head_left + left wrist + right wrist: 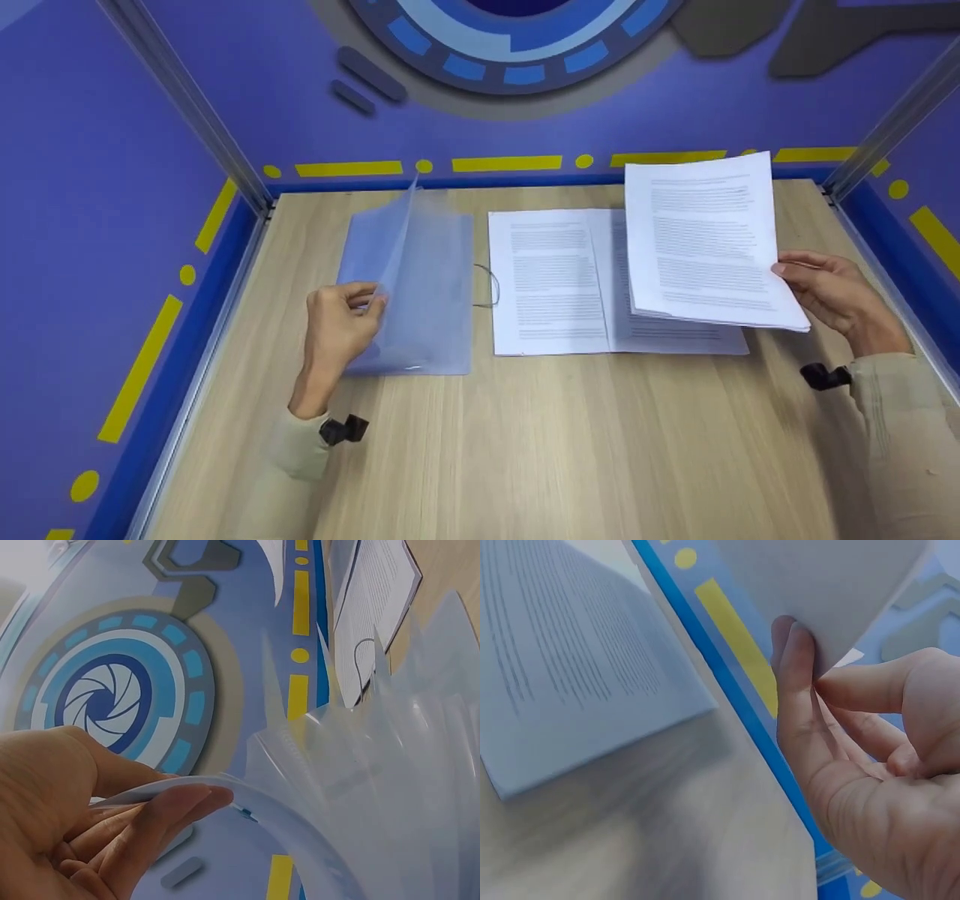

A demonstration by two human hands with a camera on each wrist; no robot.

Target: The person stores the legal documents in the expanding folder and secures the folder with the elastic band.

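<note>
My left hand (341, 326) pinches the raised cover of a translucent blue plastic folder (435, 300), which lies on the left half of the table. In the left wrist view, several clear sleeves (390, 765) fan out beside that hand. On the right, my right hand (832, 292) pinches the right edge of a thin stack of printed sheets (705, 240), thumb on top, and holds it above the table. Beneath it lie more printed sheets (555, 285), spread side by side and partly covered by the lifted stack.
A thin dark loop of cord (495, 286) lies between the folder and the sheets. Wood-grain table (540, 450) extends toward me. Blue panels (247, 97) with yellow markings stand at the back and both sides.
</note>
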